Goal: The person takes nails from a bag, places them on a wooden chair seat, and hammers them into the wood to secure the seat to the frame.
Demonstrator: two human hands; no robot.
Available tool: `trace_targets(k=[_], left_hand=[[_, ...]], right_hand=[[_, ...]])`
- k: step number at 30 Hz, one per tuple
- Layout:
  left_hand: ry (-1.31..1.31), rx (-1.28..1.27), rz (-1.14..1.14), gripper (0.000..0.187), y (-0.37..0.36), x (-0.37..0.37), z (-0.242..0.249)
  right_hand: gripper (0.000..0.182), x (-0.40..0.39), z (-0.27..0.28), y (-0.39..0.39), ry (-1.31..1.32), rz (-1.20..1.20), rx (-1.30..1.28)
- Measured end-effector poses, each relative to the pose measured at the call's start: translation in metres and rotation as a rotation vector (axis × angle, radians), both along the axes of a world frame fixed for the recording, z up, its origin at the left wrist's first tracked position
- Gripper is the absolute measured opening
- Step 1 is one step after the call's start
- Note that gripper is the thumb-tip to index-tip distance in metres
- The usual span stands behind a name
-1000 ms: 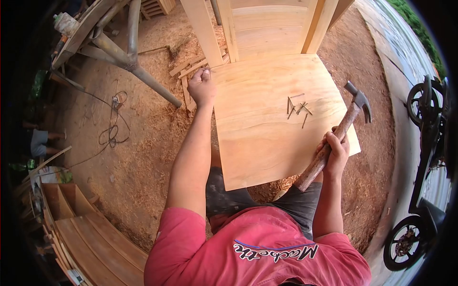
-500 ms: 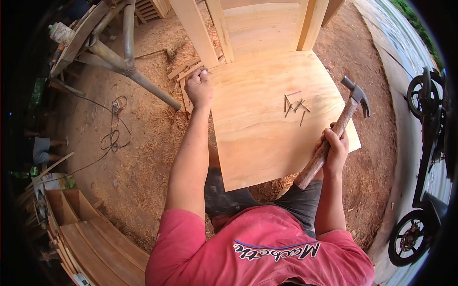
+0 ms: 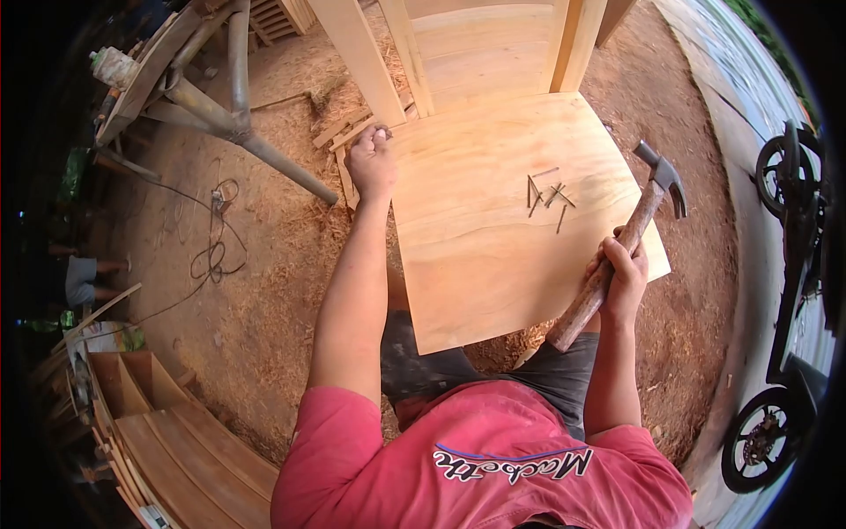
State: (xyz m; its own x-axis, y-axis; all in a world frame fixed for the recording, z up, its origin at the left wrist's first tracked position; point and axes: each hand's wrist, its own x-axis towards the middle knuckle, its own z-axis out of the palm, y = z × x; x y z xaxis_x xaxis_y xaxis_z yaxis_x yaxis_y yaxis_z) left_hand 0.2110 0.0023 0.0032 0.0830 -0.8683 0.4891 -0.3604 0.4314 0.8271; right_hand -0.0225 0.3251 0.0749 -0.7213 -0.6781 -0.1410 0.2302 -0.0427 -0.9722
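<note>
My right hand [image 3: 622, 275] is wrapped around the wooden handle of a claw hammer [image 3: 645, 204], its metal head pointing up and away over the right edge of the chair seat [image 3: 476, 264]. At the seat's far left corner, my left hand [image 3: 371, 166] is closed in a pinch beside the upright post [image 3: 366, 66]. A thin dark tip, apparently a nail, shows at its fingertips; most of it is hidden. Several loose nails [image 3: 551, 196] lie scattered on the pale wooden seat. Behind them rises the panelled chair back [image 3: 489, 48].
Sawdust and shavings cover the dirt ground [image 3: 264, 353]. To the left stand a metal-legged frame [image 3: 282, 167], a loose black cable [image 3: 211, 260] and a slatted wooden piece [image 3: 185, 441]. A black two-wheeled scooter [image 3: 784, 353] stands at right. Another person's leg [image 3: 84, 278] shows far left.
The view has shifted very slightly. Both hands keep their places, the left pinched at the seat corner and the right holding the hammer still.
</note>
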Motion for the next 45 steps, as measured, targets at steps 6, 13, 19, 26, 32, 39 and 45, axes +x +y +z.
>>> trace_targets(k=[6,13,19,26,32,39,45], left_hand=[[0.055,0.0,-0.027,0.014,-0.008,0.001,-0.009],[0.042,-0.003,-0.018,0.014,-0.007,0.002,-0.008],[0.01,-0.019,-0.026,0.013,-0.006,0.001,-0.006],[-0.069,-0.001,0.009,0.015,-0.003,0.001,-0.002],[-0.088,0.05,-0.002,0.018,-0.008,0.003,-0.007],[-0.481,-0.023,0.027,0.023,0.002,0.001,0.018],[-0.422,-0.038,-0.001,0.022,-0.003,0.004,0.01]], right_hand=[[0.033,0.0,-0.001,-0.001,0.008,-0.007,-0.002],[0.031,0.001,0.001,-0.001,0.016,-0.005,0.02],[0.032,0.001,-0.001,-0.001,0.014,-0.003,0.014],[0.03,0.001,-0.003,-0.001,-0.034,-0.01,-0.035],[0.04,-0.001,-0.003,0.001,-0.078,-0.001,-0.068],[0.045,0.004,0.029,-0.009,0.044,0.189,-0.035],[0.052,0.025,0.081,-0.034,-0.098,0.648,-0.167]])
